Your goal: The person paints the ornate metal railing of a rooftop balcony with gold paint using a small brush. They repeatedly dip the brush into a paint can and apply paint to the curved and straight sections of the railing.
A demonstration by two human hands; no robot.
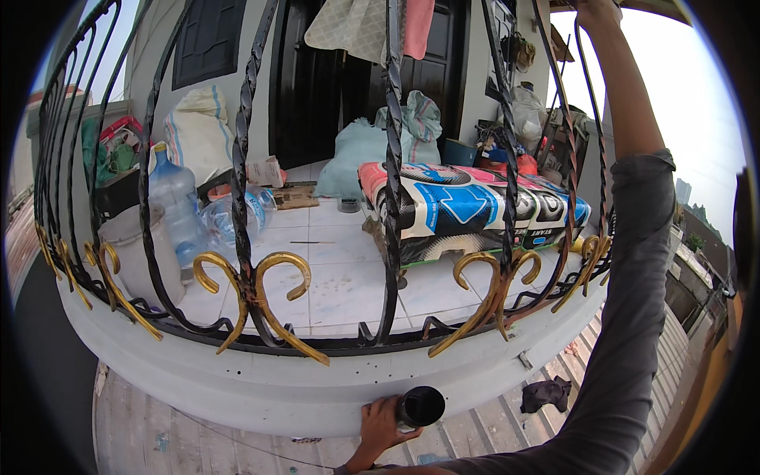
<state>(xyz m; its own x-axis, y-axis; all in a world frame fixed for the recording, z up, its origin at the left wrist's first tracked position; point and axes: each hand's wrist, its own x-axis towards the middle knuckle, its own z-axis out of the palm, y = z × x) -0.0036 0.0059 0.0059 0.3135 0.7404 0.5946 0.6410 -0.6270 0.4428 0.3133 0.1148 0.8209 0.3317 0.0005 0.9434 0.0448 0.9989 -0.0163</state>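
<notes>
My left hand (378, 427) is low in the middle of the view, closed round a small black cylinder-shaped can (420, 406) held against the grey concrete ledge (261, 388) of a curved balcony. My right arm, in a grey sleeve, reaches straight up on the right. My right hand (598, 11) is at the top edge, gripping the upper part of the black twisted-iron railing (392, 158) with gold scrolls (273, 297). Part of that hand is cut off by the frame.
Behind the railing lies a white tiled floor with a colourful printed roll (475, 210), pale sacks (372, 146), large water bottles (176, 206), a grey bucket (138, 237) and a dark door. A dark rag (546, 392) lies on the ribbed roof below.
</notes>
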